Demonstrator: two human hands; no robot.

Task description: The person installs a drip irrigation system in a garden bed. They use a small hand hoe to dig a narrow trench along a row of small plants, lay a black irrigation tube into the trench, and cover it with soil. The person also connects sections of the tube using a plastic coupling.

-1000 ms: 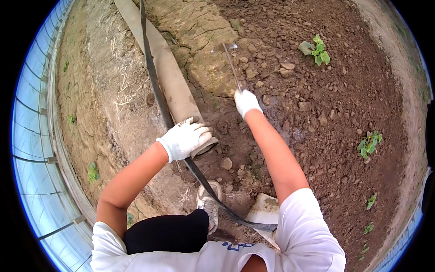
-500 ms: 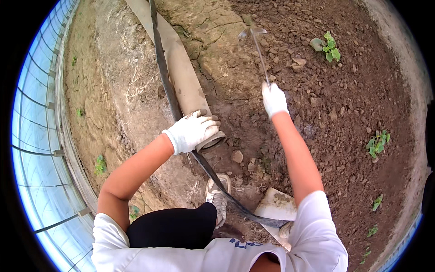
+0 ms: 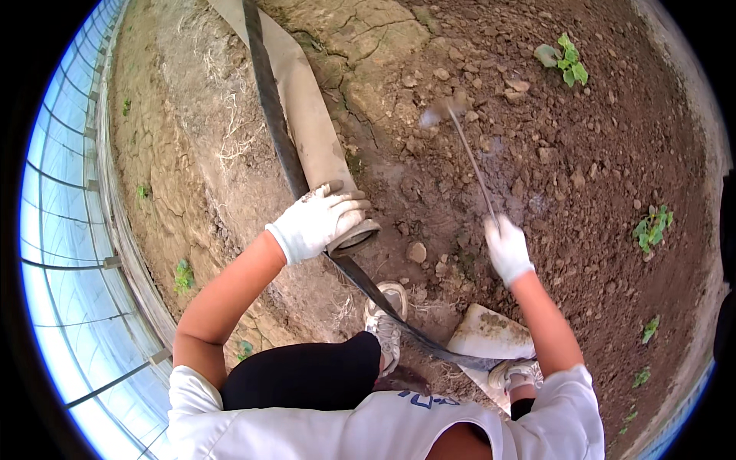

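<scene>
- Head view: brown, clod-strewn soil [image 3: 606,207] is filling most of the field, with cracked, paler ground lying to the left.
- Translucent plastic wall [image 3: 65,268], ribbed by dark hoops: it is curving along the left rim.
- Pale tube [image 3: 310,130]: it is lying left of centre, its long axis running from the far left toward the person and slightly rightward; its open near end is facing the person.
- Black strap [image 3: 270,103]: it is following the tube's left side, passing below its near end and bending rightward.
- Thin-shafted tool [image 3: 474,157]: it is standing out right of the tube, its long axis leaning away and leftward from the fist; its blurred head is pointing away from the person, and whether it is touching soil cannot be told.
- Gloved left hand [image 3: 318,222]: it is lying across the tube's near end, fingers curving over the top; how firmly it is gripping cannot be told.
- Gloved right hand [image 3: 507,247]: it is clenching the tool's near end.
- Leafy seedling [image 3: 569,63]: it is growing at upper right.
- Rounded stone [image 3: 416,252]: it is lying between the hands.
</scene>
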